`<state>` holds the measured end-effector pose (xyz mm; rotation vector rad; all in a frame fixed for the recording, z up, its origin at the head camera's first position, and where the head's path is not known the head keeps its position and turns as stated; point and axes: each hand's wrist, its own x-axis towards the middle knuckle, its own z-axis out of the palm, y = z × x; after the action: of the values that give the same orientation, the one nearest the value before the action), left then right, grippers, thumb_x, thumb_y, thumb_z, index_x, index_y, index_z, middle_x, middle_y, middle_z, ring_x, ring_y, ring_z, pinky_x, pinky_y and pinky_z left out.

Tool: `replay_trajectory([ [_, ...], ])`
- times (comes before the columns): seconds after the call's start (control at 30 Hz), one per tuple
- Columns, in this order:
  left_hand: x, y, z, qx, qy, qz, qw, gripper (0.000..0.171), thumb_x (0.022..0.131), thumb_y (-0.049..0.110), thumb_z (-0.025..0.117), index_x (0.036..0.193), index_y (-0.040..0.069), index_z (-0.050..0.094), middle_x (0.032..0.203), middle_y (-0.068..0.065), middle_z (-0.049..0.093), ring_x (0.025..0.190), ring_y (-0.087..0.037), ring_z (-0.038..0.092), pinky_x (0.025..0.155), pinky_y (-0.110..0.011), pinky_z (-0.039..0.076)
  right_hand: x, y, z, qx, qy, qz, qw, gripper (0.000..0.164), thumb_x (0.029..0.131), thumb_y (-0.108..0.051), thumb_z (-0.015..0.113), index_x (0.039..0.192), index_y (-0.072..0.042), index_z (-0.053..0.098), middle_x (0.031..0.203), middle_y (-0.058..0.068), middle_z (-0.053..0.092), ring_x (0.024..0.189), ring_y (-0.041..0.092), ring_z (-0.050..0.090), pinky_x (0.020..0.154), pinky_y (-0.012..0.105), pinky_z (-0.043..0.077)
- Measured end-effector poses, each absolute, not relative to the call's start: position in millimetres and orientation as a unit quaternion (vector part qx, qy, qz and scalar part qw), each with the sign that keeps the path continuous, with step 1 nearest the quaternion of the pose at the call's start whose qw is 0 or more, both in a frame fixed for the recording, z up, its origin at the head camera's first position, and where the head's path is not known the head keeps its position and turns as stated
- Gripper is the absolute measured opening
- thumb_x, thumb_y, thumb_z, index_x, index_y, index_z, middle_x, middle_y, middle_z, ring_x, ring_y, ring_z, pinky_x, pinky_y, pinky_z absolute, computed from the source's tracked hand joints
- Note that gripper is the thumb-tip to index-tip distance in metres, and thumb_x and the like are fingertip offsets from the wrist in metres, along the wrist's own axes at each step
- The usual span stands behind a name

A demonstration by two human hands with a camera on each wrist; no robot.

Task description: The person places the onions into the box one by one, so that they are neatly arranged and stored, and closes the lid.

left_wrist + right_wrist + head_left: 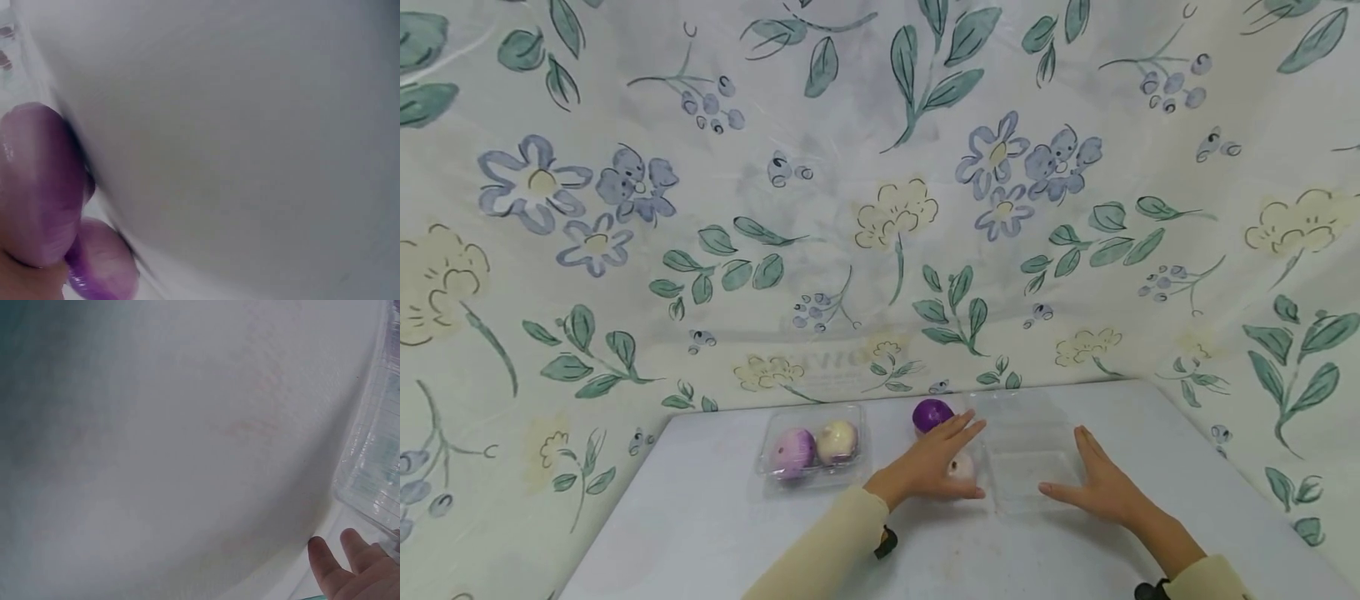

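Note:
My left hand [928, 461] reaches over two loose onions with its fingers straight. One is a deep purple onion [932, 412] behind the fingers; the other is a pale onion [961, 468], partly hidden between fingers and thumb. A large purple onion [40, 181] fills the left edge of the left wrist view, close to the hand. To the right, my right hand [1101, 483] spreads its fingers and thumb beside an opened clear plastic box [1033, 475]. In the right wrist view, the fingers [356, 556] are near the box's corner; whether they touch it I cannot tell.
A clear plastic box [767, 475] with a purple onion [793, 452] and a yellowish onion [837, 442] stands at the left. Everything rests on a white table [685, 517]. A flower-patterned cloth [820, 183] hangs right behind the table's back edge.

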<state>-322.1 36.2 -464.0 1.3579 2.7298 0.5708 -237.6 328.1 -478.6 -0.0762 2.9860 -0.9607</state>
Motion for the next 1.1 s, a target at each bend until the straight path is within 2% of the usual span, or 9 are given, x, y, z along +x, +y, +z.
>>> replay_trajectory([
  [0.13,-322.6,34.8,-465.5,0.436,0.865,0.245,0.031,0.099,0.078,0.043,0.083,0.157,0.02,0.028,0.166,-0.008,0.019,0.152,-0.026,0.025,0.118,-0.045,0.033,-237.7,328.8,-478.1,-0.022,0.951,-0.309,0.004,0.123,0.08,-0.056,0.074,0.15,0.017,0.005,0.158,0.038,0.002,0.145,0.056,0.008,0.115,0.067,0.015],
  [0.33,-325.1,30.5,-467.3,0.432,0.861,0.264,0.044,0.08,0.078,0.034,0.084,0.144,0.01,0.047,0.154,-0.009,0.043,0.144,-0.024,0.039,0.117,-0.04,0.035,-237.9,329.0,-479.1,-0.023,0.952,-0.304,-0.001,0.123,0.08,-0.057,0.074,0.15,0.018,0.006,0.158,0.039,0.003,0.145,0.056,0.009,0.115,0.066,0.016],
  [0.5,-327.7,28.1,-469.1,0.433,0.858,0.27,0.054,0.068,0.077,0.03,0.085,0.135,0.011,0.055,0.138,-0.005,0.057,0.131,-0.019,0.051,0.113,-0.034,0.039,-239.1,329.2,-480.9,-0.023,0.952,-0.304,-0.003,0.124,0.08,-0.057,0.074,0.15,0.018,0.005,0.158,0.039,0.003,0.145,0.056,0.009,0.115,0.066,0.015],
  [0.93,-331.3,26.2,-470.2,0.416,0.87,0.252,0.075,0.067,0.076,0.029,0.086,0.135,0.012,0.058,0.137,-0.006,0.058,0.128,-0.019,0.052,0.108,-0.035,0.043,-238.6,329.7,-479.8,-0.012,0.941,-0.338,0.028,0.124,0.08,-0.053,0.076,0.151,0.016,0.001,0.159,0.038,0.0,0.146,0.055,0.005,0.116,0.067,0.011],
  [1.1,-332.1,25.6,-469.6,0.405,0.873,0.259,0.076,0.067,0.075,0.027,0.087,0.135,0.012,0.058,0.136,-0.006,0.058,0.124,-0.017,0.053,0.106,-0.033,0.044,-237.8,332.5,-478.2,-0.021,0.938,-0.346,0.03,0.123,0.081,-0.051,0.076,0.151,0.016,0.0,0.158,0.04,0.001,0.142,0.058,0.018,0.114,0.068,0.019],
])
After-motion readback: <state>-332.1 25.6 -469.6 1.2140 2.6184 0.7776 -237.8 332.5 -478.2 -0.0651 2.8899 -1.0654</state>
